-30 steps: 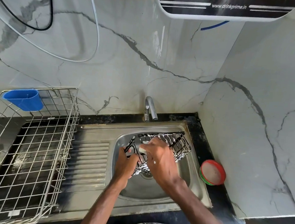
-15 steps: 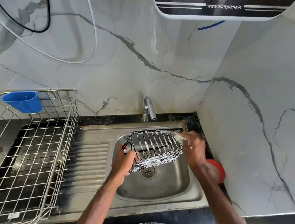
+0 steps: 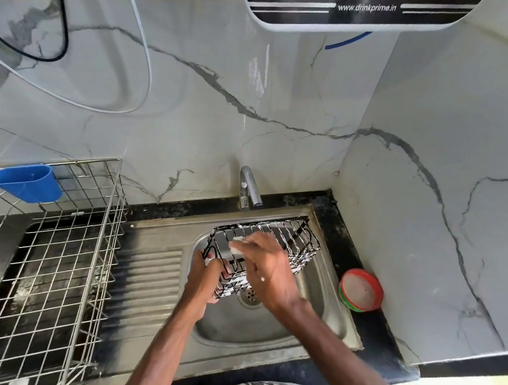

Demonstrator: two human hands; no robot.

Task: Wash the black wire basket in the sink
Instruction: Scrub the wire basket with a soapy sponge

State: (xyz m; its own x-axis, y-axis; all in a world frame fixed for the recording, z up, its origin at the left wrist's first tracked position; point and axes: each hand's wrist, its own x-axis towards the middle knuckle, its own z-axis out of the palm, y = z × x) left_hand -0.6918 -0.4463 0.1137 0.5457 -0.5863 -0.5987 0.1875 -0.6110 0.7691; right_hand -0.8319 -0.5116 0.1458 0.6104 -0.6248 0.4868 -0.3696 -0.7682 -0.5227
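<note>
The black wire basket, flecked with white foam, is held tilted above the steel sink. My left hand grips the basket's near left end, fingers hooked through the wires. My right hand lies over the basket's top left part and holds a small white scrub pad against the wires. The drain shows just under the basket. No water runs from the tap.
A steel dish rack with a blue cup hung on it stands on the left drainboard. A round red-rimmed soap tub sits on the black counter to the right of the sink. Marble walls close in behind and at right.
My right hand moved with the pad from the basket's far right end back to its left part. The basket stays tilted over the sink in my left hand's grip.
</note>
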